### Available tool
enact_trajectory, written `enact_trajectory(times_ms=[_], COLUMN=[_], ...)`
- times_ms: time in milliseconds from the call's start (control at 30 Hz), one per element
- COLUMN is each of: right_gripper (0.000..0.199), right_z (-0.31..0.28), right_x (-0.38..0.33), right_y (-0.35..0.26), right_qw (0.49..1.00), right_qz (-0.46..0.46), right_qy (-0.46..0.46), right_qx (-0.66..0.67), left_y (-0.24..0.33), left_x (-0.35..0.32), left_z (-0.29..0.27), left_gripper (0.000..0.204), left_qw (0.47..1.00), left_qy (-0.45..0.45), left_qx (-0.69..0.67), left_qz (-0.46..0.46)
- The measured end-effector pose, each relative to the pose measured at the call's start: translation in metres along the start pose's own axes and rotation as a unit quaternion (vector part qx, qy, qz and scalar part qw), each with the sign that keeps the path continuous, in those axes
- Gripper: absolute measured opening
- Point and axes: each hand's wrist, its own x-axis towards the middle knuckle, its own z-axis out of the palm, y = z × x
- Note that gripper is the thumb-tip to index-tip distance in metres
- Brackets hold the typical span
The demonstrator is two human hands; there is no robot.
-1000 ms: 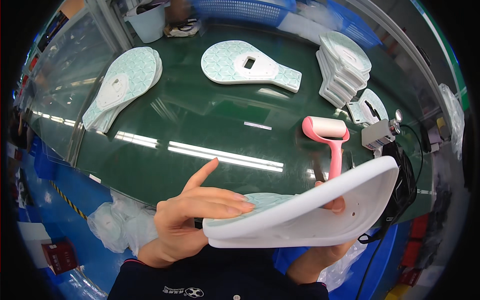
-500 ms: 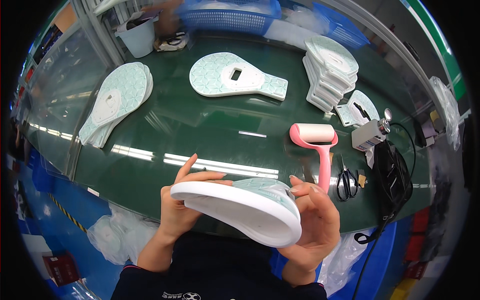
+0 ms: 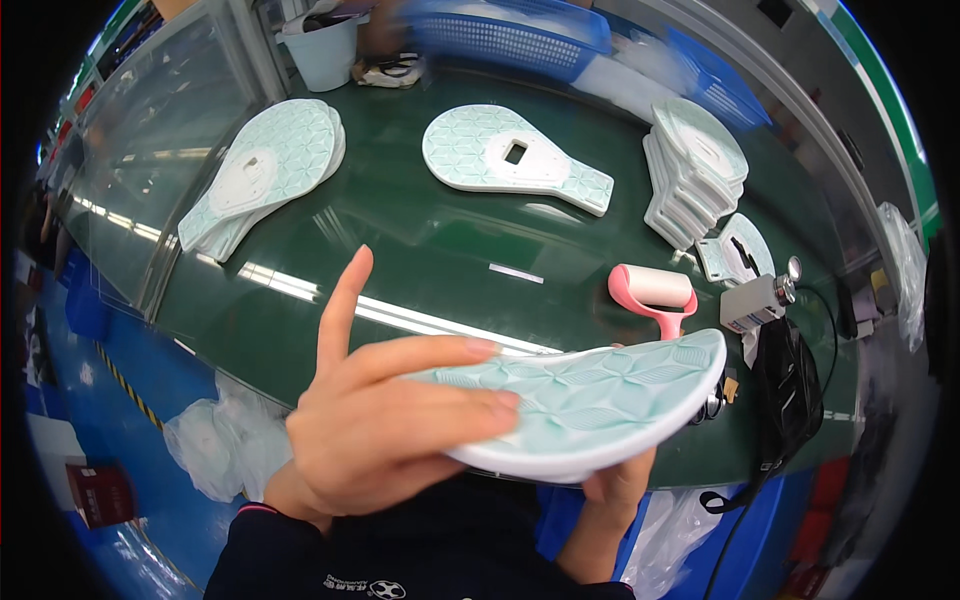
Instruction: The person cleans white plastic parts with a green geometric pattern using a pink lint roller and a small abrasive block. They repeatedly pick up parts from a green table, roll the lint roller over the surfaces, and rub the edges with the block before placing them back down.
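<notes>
A white plastic cover with a pale green petal-patterned face (image 3: 600, 395) is held tilted in the air above the table's near edge, its patterned side up. My left hand (image 3: 390, 420) grips its left end, fingers pressed on the pattern and the index finger raised off it. From below, my right hand (image 3: 620, 480) holds the cover; most of its fingers are hidden behind it. A matching paddle-shaped cover (image 3: 470, 165) with a rectangular hole lies beyond, at the table's middle. Just past the held cover, a pink-handled white roller (image 3: 655, 290) is partly hidden.
Stacked covers stand at far left (image 3: 275, 165) and far right (image 3: 690, 180). Near the right stack are a small patterned piece (image 3: 760, 245), a metal-topped bottle (image 3: 755, 305) and a black pouch (image 3: 785, 390). Scissors (image 3: 712, 405) are mostly hidden. Blue baskets (image 3: 510, 45) line the back.
The cover has turned from its hollow white underside to its patterned face and shifted right. My left hand has come over its top; my right hand has gone underneath. The view has shifted slightly.
</notes>
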Motion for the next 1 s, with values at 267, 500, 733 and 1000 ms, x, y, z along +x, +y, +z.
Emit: enact_trajectory(times_ms=[267,500,733,1000], right_gripper=[0.055,0.060,0.065,0.070], right_z=[0.005,0.018,0.026,0.015], right_x=[-0.010,0.013,0.009,0.013], right_y=[0.011,0.015,0.017,0.015], right_qw=[0.920,0.956,0.967,0.917], right_qz=[0.271,0.191,0.167,0.305], right_qy=[0.133,-0.036,-0.108,-0.069], right_qx=[0.251,0.221,0.159,0.248], left_y=[0.035,0.034,0.017,0.003], left_x=[0.010,0.011,0.007,0.011], left_z=[-0.005,-0.002,-0.001,0.004], left_gripper=[0.026,0.026,0.030,0.042], left_qw=[0.995,0.994,0.998,0.993], left_qy=[0.032,0.063,0.018,-0.003], left_qx=[0.094,0.086,0.052,-0.065], left_qz=[-0.008,0.003,0.022,-0.095])
